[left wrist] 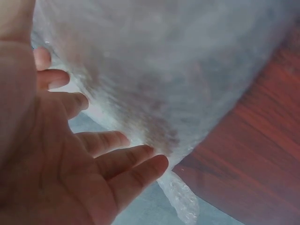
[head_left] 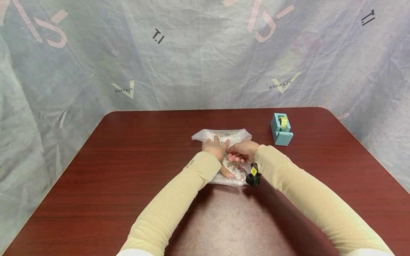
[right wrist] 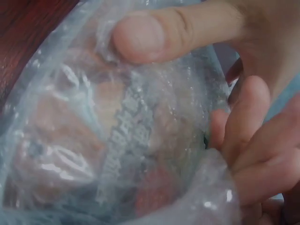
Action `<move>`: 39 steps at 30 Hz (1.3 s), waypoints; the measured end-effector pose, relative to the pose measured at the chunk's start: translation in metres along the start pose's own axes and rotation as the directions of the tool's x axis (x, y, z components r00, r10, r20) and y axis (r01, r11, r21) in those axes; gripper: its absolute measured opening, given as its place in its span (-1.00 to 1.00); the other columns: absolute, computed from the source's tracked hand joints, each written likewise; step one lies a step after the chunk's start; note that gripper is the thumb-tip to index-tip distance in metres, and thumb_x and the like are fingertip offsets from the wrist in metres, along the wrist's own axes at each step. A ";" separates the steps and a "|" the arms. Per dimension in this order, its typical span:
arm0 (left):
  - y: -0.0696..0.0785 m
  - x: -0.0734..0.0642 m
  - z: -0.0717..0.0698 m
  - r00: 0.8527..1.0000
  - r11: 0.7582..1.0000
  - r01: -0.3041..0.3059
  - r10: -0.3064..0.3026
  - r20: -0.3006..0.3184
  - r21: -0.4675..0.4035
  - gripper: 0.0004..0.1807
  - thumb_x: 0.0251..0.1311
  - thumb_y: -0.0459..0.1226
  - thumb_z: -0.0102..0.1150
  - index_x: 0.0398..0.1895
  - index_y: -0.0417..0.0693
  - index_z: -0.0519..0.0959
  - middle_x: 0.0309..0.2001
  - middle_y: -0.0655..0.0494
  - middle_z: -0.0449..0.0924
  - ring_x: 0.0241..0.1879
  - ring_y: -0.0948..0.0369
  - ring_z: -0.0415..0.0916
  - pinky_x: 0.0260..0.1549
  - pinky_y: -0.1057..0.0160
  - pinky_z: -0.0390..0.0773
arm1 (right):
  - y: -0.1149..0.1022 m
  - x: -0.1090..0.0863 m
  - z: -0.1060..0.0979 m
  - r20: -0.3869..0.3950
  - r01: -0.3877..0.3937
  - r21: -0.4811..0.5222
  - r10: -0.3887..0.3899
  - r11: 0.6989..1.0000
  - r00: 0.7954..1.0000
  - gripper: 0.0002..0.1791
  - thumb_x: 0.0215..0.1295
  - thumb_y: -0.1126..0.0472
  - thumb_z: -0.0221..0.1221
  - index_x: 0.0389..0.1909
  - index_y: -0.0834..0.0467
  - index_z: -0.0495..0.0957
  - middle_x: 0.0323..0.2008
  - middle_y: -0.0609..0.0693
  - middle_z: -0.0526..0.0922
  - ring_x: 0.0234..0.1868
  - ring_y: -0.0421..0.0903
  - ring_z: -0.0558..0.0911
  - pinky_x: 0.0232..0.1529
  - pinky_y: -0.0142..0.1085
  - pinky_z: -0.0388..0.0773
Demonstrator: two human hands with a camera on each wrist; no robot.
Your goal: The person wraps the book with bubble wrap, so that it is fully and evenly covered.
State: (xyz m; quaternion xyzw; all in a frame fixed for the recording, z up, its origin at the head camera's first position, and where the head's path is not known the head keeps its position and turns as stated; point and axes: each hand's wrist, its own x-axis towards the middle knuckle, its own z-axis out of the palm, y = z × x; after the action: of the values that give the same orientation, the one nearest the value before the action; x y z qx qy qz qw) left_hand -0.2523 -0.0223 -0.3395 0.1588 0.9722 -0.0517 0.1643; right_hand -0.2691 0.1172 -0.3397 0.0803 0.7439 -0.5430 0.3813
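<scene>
A flat package in clear bubble wrap (head_left: 230, 181) lies mid-table, with printed lettering and a red patch showing through the plastic. My left hand (head_left: 217, 151) rests on it, fingers spread and thumb (right wrist: 140, 37) pressing the wrap. In the left wrist view, straight fingers (left wrist: 136, 173) lie along the wrap's edge. Close to its right, my right hand (head_left: 245, 151) is over the package with bent fingers. In the right wrist view, those fingers (right wrist: 248, 112) are beside a raised flap of wrap (right wrist: 213, 192); whether they pinch it is hidden.
A light blue tape dispenser (head_left: 282, 138) with a yellowish roll stands behind and to the right of the package. The dark red wooden table (head_left: 137, 160) runs back to a grey printed cloth (head_left: 198, 64). A black wrist camera (head_left: 253, 176) hangs below the right wrist.
</scene>
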 end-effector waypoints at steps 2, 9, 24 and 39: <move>0.000 0.002 0.001 1.000 1.000 0.001 -0.001 0.004 0.011 0.54 -0.38 0.41 0.52 0.68 0.21 -0.14 0.59 -0.24 -0.07 0.51 -0.24 0.04 0.38 -0.09 0.27 | -0.001 0.000 0.001 -0.004 -0.011 -0.017 0.011 1.000 1.000 -0.52 0.60 0.22 -0.12 -0.57 0.14 0.55 -0.75 -0.16 0.54 -0.78 -0.40 0.37 -0.67 -0.61 0.26; 0.003 -0.014 -0.009 1.000 1.000 -0.002 0.003 0.013 -0.006 0.43 -0.22 0.33 0.51 0.68 0.17 -0.13 0.60 -0.26 -0.11 0.53 -0.24 -0.02 0.40 -0.08 0.26 | -0.002 0.002 0.003 -0.029 -0.025 -0.050 0.024 0.998 0.999 -0.51 0.58 0.22 -0.08 -0.63 0.14 0.55 -0.77 -0.16 0.51 -0.79 -0.39 0.36 -0.68 -0.60 0.26; 0.004 -0.019 -0.011 1.000 1.000 -0.006 0.006 -0.013 0.006 0.43 -0.24 0.32 0.53 0.67 0.15 -0.09 0.58 -0.27 -0.05 0.52 -0.23 0.05 0.41 -0.05 0.24 | -0.010 -0.004 0.010 -0.103 0.005 -0.359 -0.045 0.933 0.994 -0.44 0.55 0.20 -0.02 -0.76 0.12 0.57 -0.83 -0.17 0.46 -0.82 -0.38 0.36 -0.71 -0.54 0.20; 0.003 -0.017 -0.009 1.000 1.000 -0.013 0.013 -0.013 0.020 0.43 -0.23 0.34 0.52 0.68 0.16 -0.10 0.59 -0.25 -0.07 0.52 -0.22 0.04 0.41 -0.05 0.25 | -0.014 -0.009 -0.011 -0.163 0.062 -0.618 -0.206 0.784 0.965 -0.59 0.26 0.13 0.33 -0.77 0.08 0.50 -0.78 -0.11 0.42 -0.74 -0.26 0.32 -0.67 -0.41 0.22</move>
State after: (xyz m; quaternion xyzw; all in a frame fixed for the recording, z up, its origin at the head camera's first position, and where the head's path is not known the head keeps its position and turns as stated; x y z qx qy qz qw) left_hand -0.2385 -0.0231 -0.3248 0.1672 0.9716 -0.0595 0.1566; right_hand -0.2756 0.1236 -0.3217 -0.0396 0.9201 -0.2888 0.2615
